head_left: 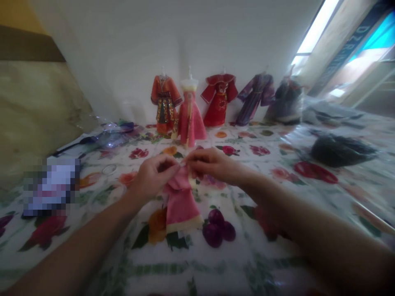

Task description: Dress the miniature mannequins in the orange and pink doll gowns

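Note:
A small pink doll garment (182,207) with a cream hem hangs from my fingers, its lower part over the fruit-print tablecloth. My left hand (154,170) pinches its upper left edge between thumb and fingers. On the other side, my right hand (212,165) grips the upper right edge, fingertips close to the left ones. The pinched spot itself is partly hidden by the fingers. Just beyond both hands stands a doll dress form (189,111) in a strapless pink dress with a cream top and front strip.
Along the wall stand an orange doll robe (163,100), a red one (219,100) and a purple one (256,98). A bagged dark bundle (342,150) and a red flat item (316,172) lie right. At left are a blurred-out phone-like object (55,185) and clear plastic (114,133).

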Motion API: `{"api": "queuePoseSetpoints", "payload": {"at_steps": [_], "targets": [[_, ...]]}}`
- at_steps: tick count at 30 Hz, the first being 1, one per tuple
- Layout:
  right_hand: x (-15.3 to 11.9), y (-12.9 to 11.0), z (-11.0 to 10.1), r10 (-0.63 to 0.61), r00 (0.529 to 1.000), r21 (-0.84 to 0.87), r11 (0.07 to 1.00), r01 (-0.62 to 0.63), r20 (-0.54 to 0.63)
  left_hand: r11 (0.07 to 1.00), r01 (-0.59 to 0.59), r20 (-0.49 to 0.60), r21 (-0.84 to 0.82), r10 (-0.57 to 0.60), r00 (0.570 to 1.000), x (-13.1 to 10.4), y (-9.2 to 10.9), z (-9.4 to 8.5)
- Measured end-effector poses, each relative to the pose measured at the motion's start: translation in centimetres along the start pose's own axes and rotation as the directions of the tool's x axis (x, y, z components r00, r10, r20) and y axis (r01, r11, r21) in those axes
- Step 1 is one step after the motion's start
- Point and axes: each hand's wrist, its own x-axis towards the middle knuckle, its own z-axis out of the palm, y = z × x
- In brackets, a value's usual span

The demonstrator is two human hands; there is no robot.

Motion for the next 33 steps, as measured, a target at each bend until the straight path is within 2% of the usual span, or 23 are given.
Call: {"api": "queuePoseSetpoints", "payload": {"at_steps": [2, 5, 10, 14, 17, 23, 28, 33], "targets": [[-0.1, -0.1, -0.3, 0.043, 0.999, 0.012, 0.999, -0.043, 0.009, 0.999, 0.025, 0.003, -0.021, -0.025, 1.000, 0.1, 0.0, 0.0], [0.0, 0.1, -0.2, 0.062, 0.997, -0.016, 0.998, -0.063, -0.041, 1.000, 0.008, -0.009, 0.001, -0.008, 1.000, 0.1, 0.1, 0.1], [0.3, 0.7, 0.7, -0.098, 0.987, -0.190, 0.979, 0.073, -0.125, 0.999, 0.032, 0.035, 0.040, -0.033, 0.999, 0.1, 0.2, 0.1], [0.4, 1.1, 0.2, -0.185, 0.978, -0.261, 0.953, 0.153, -0.102, 0.983, -0.020, 0.047, 0.185, 0.011, 0.999, 0.3, 0.3, -0.7], [0.4, 1.1, -0.4, -0.135, 0.986, -0.201, 0.973, 0.114, -0.099, 0.974, -0.027, 0.081, 0.224, 0.009, 0.997, 0.5, 0.7, -1.3], [0.2, 0.8, -0.9, 0.002, 0.988, -0.064, 0.998, -0.012, -0.151, 0.992, 0.115, 0.070, 0.059, -0.119, 0.990, 0.8, 1.4, -1.9], [0.3, 1.3, -1.0, 0.051, 0.984, -0.025, 0.998, -0.056, -0.171, 0.994, 0.013, 0.087, 0.111, -0.023, 0.996, 1.0, 0.9, -2.3], [0.5, 1.8, -1.6, 0.029, 0.987, -0.065, 0.997, -0.040, -0.159, 0.976, -0.059, 0.211, 0.208, 0.014, 0.977, 1.0, 0.6, -2.4]]}}
